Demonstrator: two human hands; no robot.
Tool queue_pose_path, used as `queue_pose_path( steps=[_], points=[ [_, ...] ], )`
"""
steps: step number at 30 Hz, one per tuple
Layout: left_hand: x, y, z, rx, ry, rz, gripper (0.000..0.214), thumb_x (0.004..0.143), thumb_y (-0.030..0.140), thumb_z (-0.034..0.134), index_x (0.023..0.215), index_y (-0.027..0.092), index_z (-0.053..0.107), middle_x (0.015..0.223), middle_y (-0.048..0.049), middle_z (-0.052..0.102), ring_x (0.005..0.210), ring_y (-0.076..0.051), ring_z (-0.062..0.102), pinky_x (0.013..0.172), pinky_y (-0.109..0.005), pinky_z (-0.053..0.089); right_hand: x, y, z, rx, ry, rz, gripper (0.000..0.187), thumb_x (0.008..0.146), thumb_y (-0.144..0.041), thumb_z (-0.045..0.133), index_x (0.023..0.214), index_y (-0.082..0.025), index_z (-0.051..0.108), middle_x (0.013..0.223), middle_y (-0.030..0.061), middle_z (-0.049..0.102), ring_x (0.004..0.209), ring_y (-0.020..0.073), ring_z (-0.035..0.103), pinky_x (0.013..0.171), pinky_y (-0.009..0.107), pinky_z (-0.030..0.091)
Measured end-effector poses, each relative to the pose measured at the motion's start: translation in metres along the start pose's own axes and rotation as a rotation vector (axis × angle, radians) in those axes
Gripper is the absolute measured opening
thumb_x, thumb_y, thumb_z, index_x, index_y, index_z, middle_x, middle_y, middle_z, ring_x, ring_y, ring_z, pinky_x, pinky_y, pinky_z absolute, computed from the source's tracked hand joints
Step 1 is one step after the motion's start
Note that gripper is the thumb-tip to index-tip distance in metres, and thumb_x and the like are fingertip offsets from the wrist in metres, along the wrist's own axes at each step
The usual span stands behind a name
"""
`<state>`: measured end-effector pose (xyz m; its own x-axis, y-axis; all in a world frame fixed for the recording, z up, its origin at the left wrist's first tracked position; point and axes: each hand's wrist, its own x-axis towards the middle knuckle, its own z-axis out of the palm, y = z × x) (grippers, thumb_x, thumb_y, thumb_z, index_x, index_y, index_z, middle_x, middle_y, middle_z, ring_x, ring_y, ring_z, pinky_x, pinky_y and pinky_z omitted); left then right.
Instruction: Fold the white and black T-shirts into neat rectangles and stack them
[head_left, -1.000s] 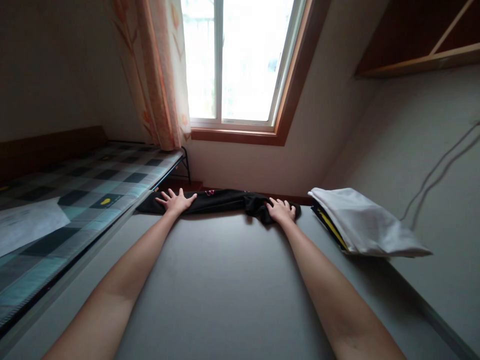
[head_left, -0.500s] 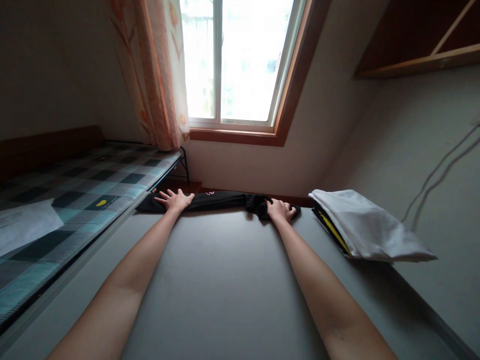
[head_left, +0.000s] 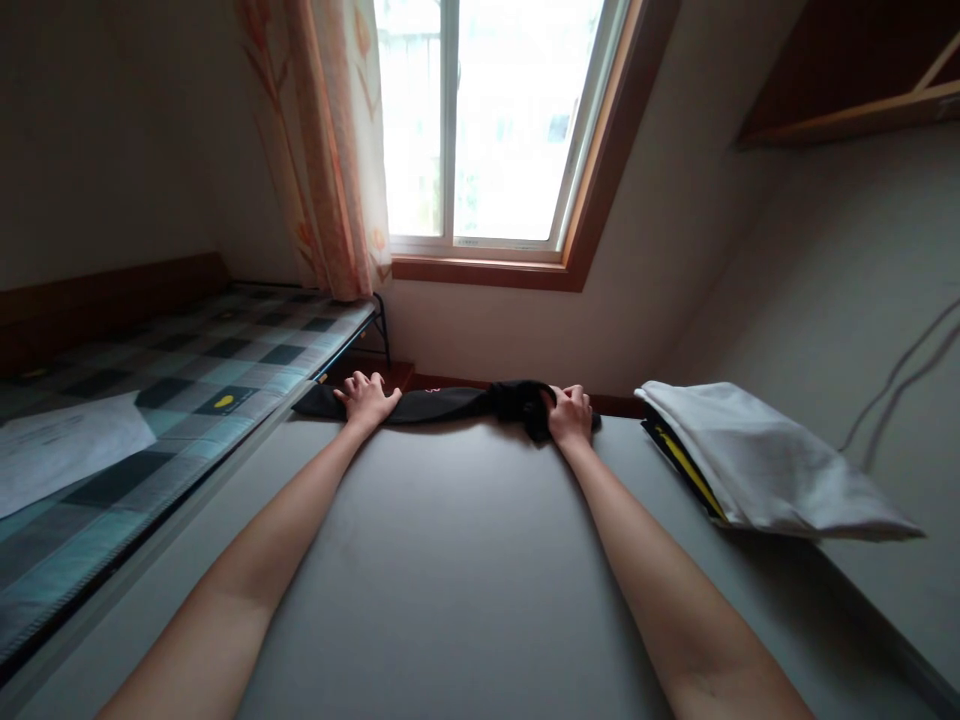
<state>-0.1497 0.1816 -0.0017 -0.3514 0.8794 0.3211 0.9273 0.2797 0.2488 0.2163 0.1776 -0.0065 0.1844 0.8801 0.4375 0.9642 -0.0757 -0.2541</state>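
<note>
A black garment (head_left: 442,405) with a small pinkish mark lies in a long strip along the far edge of the grey table (head_left: 450,560). Its right part is bunched up. My left hand (head_left: 368,400) rests on the left part of the cloth, fingers apart and slightly bent. At the bunched end, my right hand (head_left: 571,415) has its fingers closed on the fabric, with a raised fold arching beside the thumb. Both arms are stretched far forward over the tabletop.
Right of my right hand sits a folded white cloth (head_left: 772,455) over something black and yellow. A bed with a checked mattress (head_left: 247,350) adjoins the left side, with a paper sheet (head_left: 67,445) on it. Beyond are a window (head_left: 510,120) and curtain (head_left: 330,150).
My right hand has closed further on the fabric and lifted a fold. My left fingers, spread wider before, are now more bent. The whole view has shifted slightly.
</note>
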Motion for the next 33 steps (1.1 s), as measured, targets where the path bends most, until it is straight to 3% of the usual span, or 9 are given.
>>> queue_pose_path(
  steps=[3,6,11,15,20,27,33],
  points=[
    [-0.007,-0.005,-0.005,0.033,-0.029,0.047,0.048,0.083,0.053,0.049,0.111,0.017,0.062,0.123,-0.021,0.053,0.118,-0.04,0.047,0.1,-0.063,0.032,-0.004,0.0,-0.002,-0.034,-0.036,-0.056,0.041,0.099,-0.042,0.036,0.118,-0.021,0.067,0.107,0.0128,0.059,0.096,0.0247,0.053,0.081,0.033,0.037],
    [-0.013,-0.023,-0.016,0.004,-0.132,0.211,0.058,0.083,0.061,0.048,0.12,0.019,0.06,0.124,-0.0178,0.052,0.118,-0.037,0.05,0.104,-0.062,0.03,-0.009,0.002,-0.004,-0.034,-0.071,-0.11,0.04,0.1,-0.04,0.035,0.117,-0.018,0.065,0.106,0.0128,0.063,0.097,0.0241,0.055,0.083,0.033,0.037],
    [-0.015,-0.079,-0.037,-0.12,-0.298,0.559,0.066,0.079,0.064,0.053,0.129,0.022,0.058,0.126,-0.0095,0.054,0.114,-0.026,0.056,0.106,-0.039,0.038,-0.018,0.015,-0.013,0.147,-0.06,-0.134,0.041,0.1,-0.039,0.031,0.11,-0.017,0.063,0.106,0.013,0.067,0.1,0.0243,0.059,0.084,0.031,0.04],
    [-0.008,-0.12,-0.049,-0.112,-0.263,0.543,0.044,0.088,0.042,0.043,0.122,0.023,0.063,0.123,-0.0081,0.061,0.107,-0.022,0.061,0.098,-0.033,0.045,-0.03,0.031,-0.024,0.278,-0.139,-0.111,0.041,0.098,-0.043,0.032,0.105,-0.02,0.065,0.102,0.0108,0.071,0.096,0.0258,0.063,0.079,0.031,0.043],
    [0.003,-0.149,-0.062,-0.023,-0.266,0.562,0.045,0.084,0.02,0.038,0.119,0.02,0.066,0.123,-0.0077,0.064,0.107,-0.021,0.063,0.096,-0.031,0.047,-0.039,0.05,-0.043,0.309,-0.312,-0.236,0.036,0.095,-0.039,0.039,0.103,-0.021,0.069,0.102,0.0085,0.073,0.094,0.0249,0.066,0.081,0.03,0.045],
    [-0.011,-0.145,-0.067,0.255,-0.165,0.392,0.044,0.088,0.017,0.033,0.115,0.018,0.068,0.119,-0.0127,0.065,0.095,-0.028,0.067,0.082,-0.038,0.052,-0.049,0.057,-0.068,0.243,-0.398,-0.305,0.03,0.091,-0.036,0.049,0.104,-0.019,0.07,0.104,0.0094,0.073,0.093,0.025,0.067,0.08,0.031,0.047],
    [-0.028,-0.148,-0.075,0.328,-0.055,0.403,0.05,0.09,0.01,0.025,0.121,0.018,0.063,0.117,-0.0144,0.062,0.1,-0.027,0.063,0.079,-0.036,0.051,-0.07,0.07,-0.082,0.24,-0.294,-0.382,0.024,0.09,-0.035,0.051,0.101,-0.022,0.069,0.104,0.0076,0.071,0.095,0.0239,0.066,0.084,0.032,0.049]
  ],
)
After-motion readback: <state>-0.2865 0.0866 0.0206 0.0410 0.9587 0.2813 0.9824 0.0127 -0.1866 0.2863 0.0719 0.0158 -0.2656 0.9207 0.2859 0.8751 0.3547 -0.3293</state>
